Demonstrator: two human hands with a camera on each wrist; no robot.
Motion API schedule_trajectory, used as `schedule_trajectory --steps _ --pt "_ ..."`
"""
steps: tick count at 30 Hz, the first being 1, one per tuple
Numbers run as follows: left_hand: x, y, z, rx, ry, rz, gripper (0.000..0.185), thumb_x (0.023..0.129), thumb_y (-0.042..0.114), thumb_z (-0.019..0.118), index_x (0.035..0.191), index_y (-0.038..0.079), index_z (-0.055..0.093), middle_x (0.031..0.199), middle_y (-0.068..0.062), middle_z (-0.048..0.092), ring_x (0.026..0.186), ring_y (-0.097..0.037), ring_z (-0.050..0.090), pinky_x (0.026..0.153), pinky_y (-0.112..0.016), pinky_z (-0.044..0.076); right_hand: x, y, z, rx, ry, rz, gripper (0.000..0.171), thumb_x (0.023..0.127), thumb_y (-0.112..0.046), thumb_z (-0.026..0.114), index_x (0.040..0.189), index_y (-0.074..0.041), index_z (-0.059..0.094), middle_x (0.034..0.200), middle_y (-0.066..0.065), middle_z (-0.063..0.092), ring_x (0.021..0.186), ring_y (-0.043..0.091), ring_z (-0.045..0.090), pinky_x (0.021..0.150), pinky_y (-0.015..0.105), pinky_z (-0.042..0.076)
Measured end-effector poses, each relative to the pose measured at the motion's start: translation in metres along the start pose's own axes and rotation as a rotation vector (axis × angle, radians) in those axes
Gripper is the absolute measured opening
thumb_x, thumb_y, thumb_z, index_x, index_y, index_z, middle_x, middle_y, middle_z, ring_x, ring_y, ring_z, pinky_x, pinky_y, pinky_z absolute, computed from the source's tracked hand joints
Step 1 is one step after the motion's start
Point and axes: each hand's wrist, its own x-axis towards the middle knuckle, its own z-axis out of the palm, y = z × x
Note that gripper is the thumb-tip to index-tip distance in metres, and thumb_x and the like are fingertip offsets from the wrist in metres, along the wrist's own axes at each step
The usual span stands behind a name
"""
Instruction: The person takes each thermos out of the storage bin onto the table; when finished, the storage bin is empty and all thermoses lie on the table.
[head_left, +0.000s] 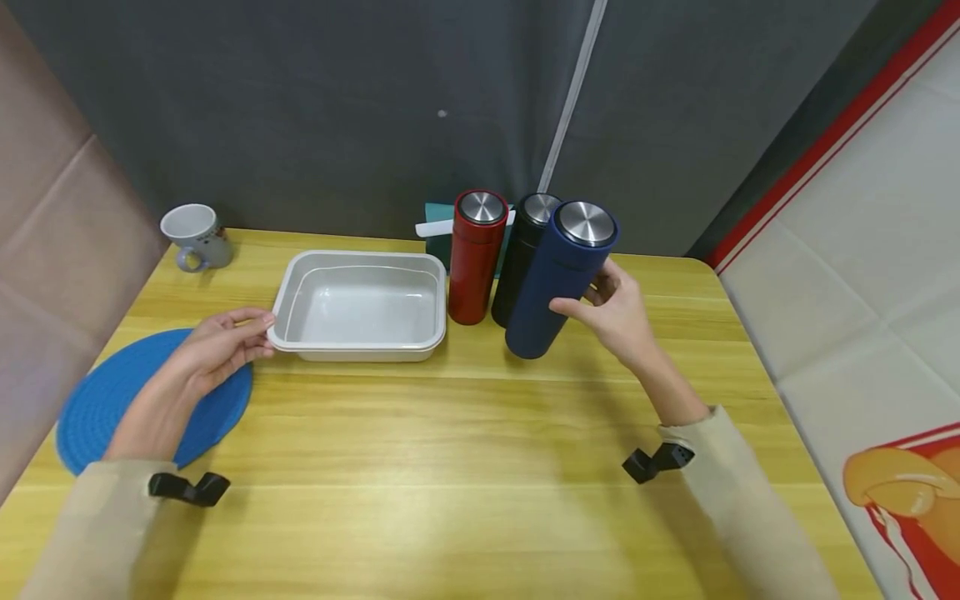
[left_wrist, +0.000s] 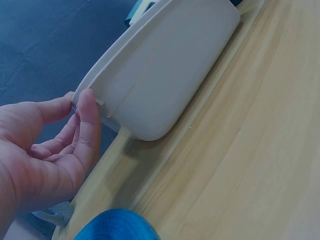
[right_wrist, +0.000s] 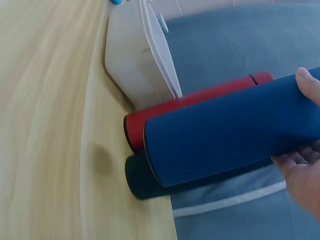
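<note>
My right hand [head_left: 618,312] grips a dark blue thermos bottle [head_left: 551,283] with a steel lid, thumb on its near side. The bottle leans, its base close over the table and its top toward the right. Just behind it stand a black thermos bottle [head_left: 517,254], partly hidden, and a red thermos bottle [head_left: 477,258]. In the right wrist view the blue bottle [right_wrist: 225,130] overlaps both. With thumb and fingers, my left hand [head_left: 225,346] pinches the rim of a light grey rectangular basin [head_left: 360,346] at its left end. The left wrist view shows the basin's outer wall [left_wrist: 170,75].
A round blue woven placemat [head_left: 93,408] lies under my left forearm. At the back left stands a grey mug [head_left: 213,246]. A teal object with a white strip [head_left: 435,227] is partly hidden behind the bottles. Dark grey cloth [head_left: 300,125] hangs along the table's back edge.
</note>
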Motion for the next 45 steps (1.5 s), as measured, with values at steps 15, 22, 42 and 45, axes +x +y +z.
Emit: schedule_trajectory --steps 15,22,42,45 --pt "0.0 0.0 0.0 0.009 0.011 -0.011 0.005 0.096 0.016 0.061 0.096 0.012 0.064 0.081 -0.005 0.066 0.072 -0.013 0.065 0.067 -0.023 0.058 0.003 0.023 -0.041 -0.036 0.069 0.057 0.052 0.083 0.0 0.074 0.131 -0.003 0.053 0.118 0.001 0.06 0.108 0.016 0.058 0.087 0.018 0.052" --pt "-0.003 0.0 0.0 -0.003 0.004 0.0 0.006 0.097 0.014 0.06 0.095 0.011 0.065 0.08 -0.005 0.066 0.071 -0.014 0.065 0.066 -0.023 0.058 0.012 0.043 -0.046 -0.051 0.109 0.087 0.057 0.084 -0.004 0.076 0.135 -0.002 0.05 0.118 0.001 0.059 0.111 0.016 0.056 0.089 0.018 0.051" --pt "-0.001 -0.003 0.001 0.015 -0.008 -0.008 0.008 0.097 0.013 0.059 0.095 0.01 0.066 0.08 -0.005 0.066 0.071 -0.014 0.064 0.066 -0.023 0.058 0.028 0.069 -0.045 -0.051 0.162 0.127 0.063 0.082 -0.008 0.078 0.138 -0.005 0.048 0.122 0.006 0.057 0.114 0.018 0.055 0.095 0.022 0.05" --pt "-0.001 -0.003 0.002 0.024 -0.009 -0.007 0.008 0.097 0.014 0.06 0.095 0.01 0.067 0.08 -0.005 0.066 0.072 -0.014 0.064 0.066 -0.023 0.058 0.028 0.069 -0.045 -0.056 0.174 0.131 0.063 0.082 -0.008 0.078 0.137 -0.004 0.048 0.12 0.004 0.057 0.112 0.017 0.055 0.096 0.022 0.049"
